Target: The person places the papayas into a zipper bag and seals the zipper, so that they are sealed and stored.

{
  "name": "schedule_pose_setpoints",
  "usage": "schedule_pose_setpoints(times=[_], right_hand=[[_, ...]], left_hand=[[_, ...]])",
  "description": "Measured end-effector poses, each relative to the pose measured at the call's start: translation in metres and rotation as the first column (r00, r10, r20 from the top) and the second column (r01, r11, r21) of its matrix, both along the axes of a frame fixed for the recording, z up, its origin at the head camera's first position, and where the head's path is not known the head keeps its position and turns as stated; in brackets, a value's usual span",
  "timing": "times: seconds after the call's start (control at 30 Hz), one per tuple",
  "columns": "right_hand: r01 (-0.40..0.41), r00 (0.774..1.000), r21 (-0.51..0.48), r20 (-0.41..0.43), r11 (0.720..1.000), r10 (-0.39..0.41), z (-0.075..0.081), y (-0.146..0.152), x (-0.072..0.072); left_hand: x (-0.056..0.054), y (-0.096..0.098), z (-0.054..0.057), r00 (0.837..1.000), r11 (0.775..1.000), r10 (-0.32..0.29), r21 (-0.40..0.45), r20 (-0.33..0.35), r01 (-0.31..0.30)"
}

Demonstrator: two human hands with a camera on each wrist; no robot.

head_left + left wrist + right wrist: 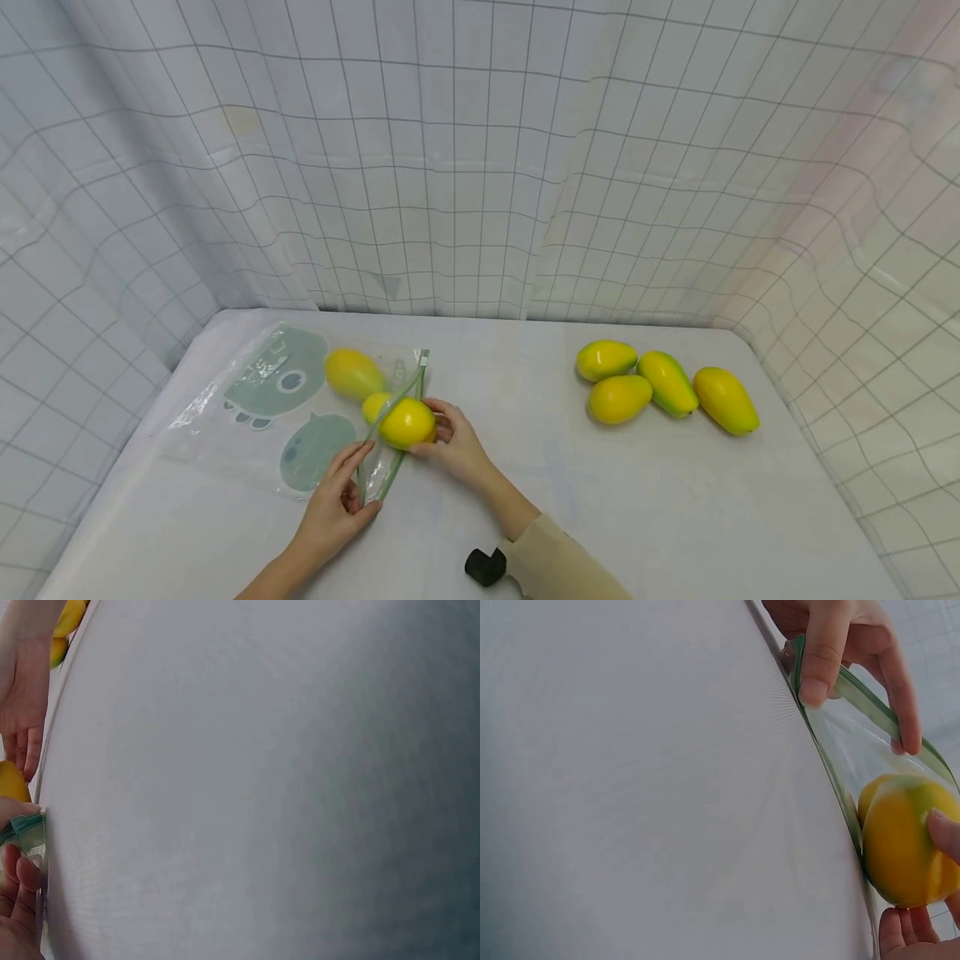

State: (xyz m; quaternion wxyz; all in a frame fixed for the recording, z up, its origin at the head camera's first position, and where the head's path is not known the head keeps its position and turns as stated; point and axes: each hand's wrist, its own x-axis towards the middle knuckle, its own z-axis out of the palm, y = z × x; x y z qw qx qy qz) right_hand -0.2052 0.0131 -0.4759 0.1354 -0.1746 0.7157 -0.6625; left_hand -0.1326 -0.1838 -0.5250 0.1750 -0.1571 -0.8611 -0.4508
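A clear zip bag (202, 454) with green cartoon prints lies flat on the left of the table, its green-edged mouth facing right. My left hand (330, 510) pinches the near corner of that mouth, and in the right wrist view its thumb (823, 667) lies over the green edge. At the opening, my right hand (461, 450) grips a yellow mango (412, 423) from its right side. The front part of this mango is inside the mouth, under the upper green strip. Farther in, a second mango (352, 373) shows through the plastic.
Several more yellow mangoes sit at the right of the table, one of them a greenish mango (666, 383). A small black object (486, 567) is by the right sleeve (562, 562). White grid-patterned curtains (480, 167) stand around the back and sides.
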Motion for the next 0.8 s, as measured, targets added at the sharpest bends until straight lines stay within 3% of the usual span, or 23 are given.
schedule_pose_setpoints(times=[0.17,0.47,0.7,0.8], right_hand=[[0.044,0.999,0.026,-0.019,0.999,-0.044,-0.003,-0.005,-0.003],[0.11,0.994,-0.078,0.027,0.991,-0.108,-0.009,-0.017,-0.005],[0.17,0.985,-0.062,-0.028,0.983,-0.172,-0.042,-0.029,-0.017],[0.205,0.977,-0.039,-0.051,0.978,-0.207,-0.043,-0.032,-0.017]], left_hand=[[0.0,-0.001,-0.001,1.0,1.0,-0.002,-0.003,0.022,0.002],[0.0,-0.003,-0.003,0.999,1.0,-0.008,-0.013,0.041,0.009],[0.0,-0.003,-0.003,0.999,1.0,-0.012,-0.009,0.04,0.012],[0.0,-0.003,-0.003,0.999,1.0,-0.011,-0.009,0.037,0.011]])
